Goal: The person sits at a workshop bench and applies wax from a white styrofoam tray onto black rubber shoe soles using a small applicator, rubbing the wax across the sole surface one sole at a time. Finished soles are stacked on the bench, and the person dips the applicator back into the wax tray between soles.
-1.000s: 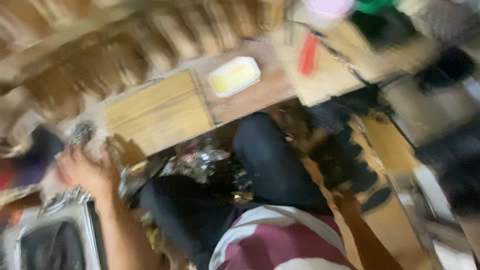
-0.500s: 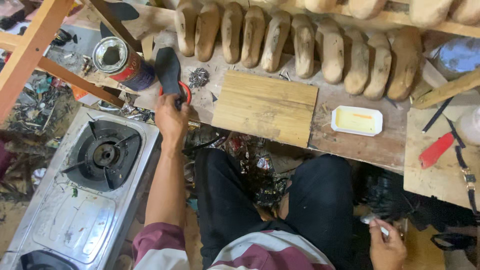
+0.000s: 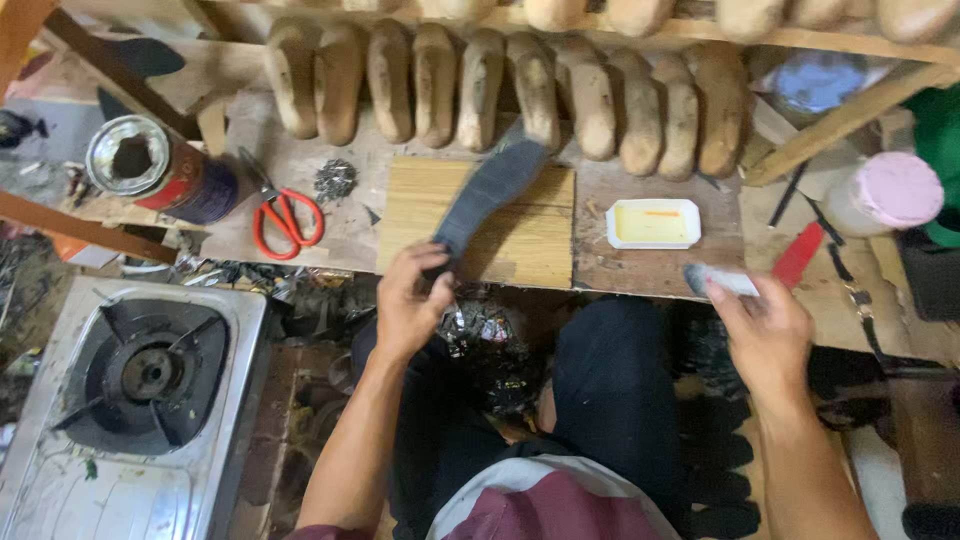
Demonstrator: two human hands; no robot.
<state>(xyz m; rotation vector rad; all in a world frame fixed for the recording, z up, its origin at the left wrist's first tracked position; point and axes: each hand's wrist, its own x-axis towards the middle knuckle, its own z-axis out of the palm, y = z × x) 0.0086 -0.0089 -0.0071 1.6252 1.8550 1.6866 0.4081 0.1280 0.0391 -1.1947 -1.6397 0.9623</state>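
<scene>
The low wooden bench (image 3: 300, 215) runs across the far side, with a row of wooden shoe lasts (image 3: 500, 90) lined up behind it. At near left sits a single-burner gas stove (image 3: 140, 375). A pale wooden board (image 3: 520, 235) lies mid-bench; to its right sits a small white tray (image 3: 653, 223) of yellowish paste, and to its left red-handled scissors (image 3: 287, 220) and an open tin can (image 3: 150, 165).

Half a second ago the left hand (image 3: 405, 310) was up by the can with the dark insole (image 3: 490, 195) — now it pinches the insole's near end, fingers closed, and lays it slantwise over the board. The right hand (image 3: 765, 335) has come up from the lap, closed on a small grey brush (image 3: 720, 280) just near of the tray.
</scene>
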